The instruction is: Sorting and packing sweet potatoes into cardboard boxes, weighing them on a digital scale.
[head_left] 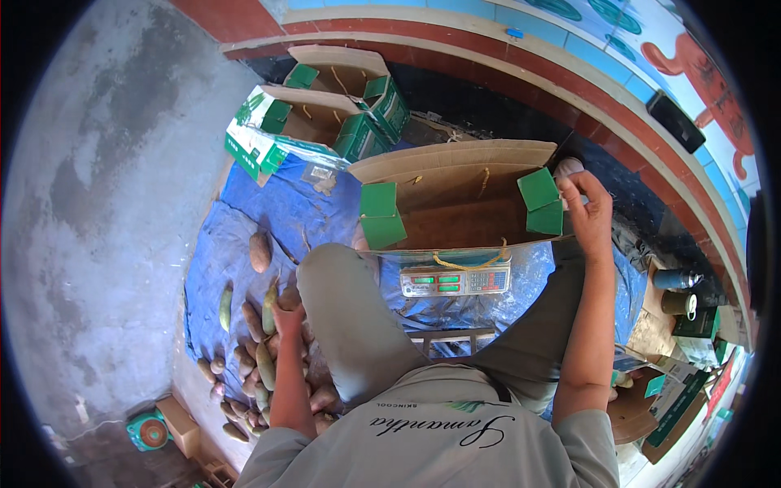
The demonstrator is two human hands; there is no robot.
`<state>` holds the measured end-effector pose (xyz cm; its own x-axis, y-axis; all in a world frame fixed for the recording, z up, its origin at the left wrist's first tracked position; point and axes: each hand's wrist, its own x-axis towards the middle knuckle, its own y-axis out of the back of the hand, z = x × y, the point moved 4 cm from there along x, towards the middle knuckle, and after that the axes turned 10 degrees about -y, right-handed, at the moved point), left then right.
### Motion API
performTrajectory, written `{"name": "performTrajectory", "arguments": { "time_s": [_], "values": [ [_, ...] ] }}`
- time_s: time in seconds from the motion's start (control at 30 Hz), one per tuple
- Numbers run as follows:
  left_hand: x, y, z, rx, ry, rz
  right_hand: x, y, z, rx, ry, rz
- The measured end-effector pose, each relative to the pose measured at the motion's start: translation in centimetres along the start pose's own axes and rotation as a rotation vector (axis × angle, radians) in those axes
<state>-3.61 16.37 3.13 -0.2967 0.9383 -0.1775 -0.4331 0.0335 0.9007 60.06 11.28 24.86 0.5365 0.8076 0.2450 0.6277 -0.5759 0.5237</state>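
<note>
My left hand (289,320) is down at the pile of vegetables, left of my knee. Its fingers are closed round a brown root vegetable (288,298) that looks like a sweet potato. Beside it lie a long green vegetable (269,307) and several brown roots. Between my knees, an open cardboard box (455,226) with green corner flaps and a yellow cord handle sits over a digital scale (455,279) with lit green displays. My right hand (589,210) is at the box's right edge, fingers bent and closed at the green flap. Its fingertips are partly hidden.
Two more open boxes (305,122) stand at the far left on a blue tarp (224,260). A low wall edge (504,61) curves behind, with a black phone-like object (676,121) on it. At right are a dark bottle (677,279), a cup (678,304) and another carton (639,403).
</note>
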Motion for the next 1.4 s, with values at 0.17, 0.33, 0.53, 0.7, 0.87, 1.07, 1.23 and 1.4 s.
{"name": "performTrajectory", "arguments": {
  "time_s": [0.17, 0.33, 0.53, 0.7, 0.87, 1.07, 1.23, 1.4],
  "values": [
    [-1.0, 11.4, 11.5, -0.637, -0.231, 0.355, -1.5, -1.2, -2.7, 0.056, 0.176, -0.177],
    [-3.4, 16.9, 22.7, -0.879, -0.475, 0.244, -3.7, -2.1, -5.4, -0.180, 0.490, -0.204],
    [-6.1, 14.4, 33.4, -1.033, -0.634, -0.131, -5.3, -4.6, -4.4, -0.268, 0.503, -0.386],
    [-7.6, 8.1, 41.0, -0.794, -0.731, -0.475, -5.4, -5.3, -3.4, -0.488, 0.465, -0.524],
    [-6.5, 0.1, 44.5, -0.478, -0.816, -0.592, -5.4, -5.9, -3.4, -0.530, 0.504, -0.500],
    [-6.8, -7.2, 47.2, -0.052, -0.909, -0.707, -5.8, -6.3, -2.5, -0.477, 0.522, -0.443],
    [-6.4, -10.6, 48.3, 0.325, -1.066, -0.771, -5.5, -6.1, -2.7, -0.508, 0.483, -0.499],
    [-6.0, -11.3, 48.9, 0.394, -1.067, -0.862, -5.7, -6.4, -2.6, -0.496, 0.511, -0.457]
  ]
}}
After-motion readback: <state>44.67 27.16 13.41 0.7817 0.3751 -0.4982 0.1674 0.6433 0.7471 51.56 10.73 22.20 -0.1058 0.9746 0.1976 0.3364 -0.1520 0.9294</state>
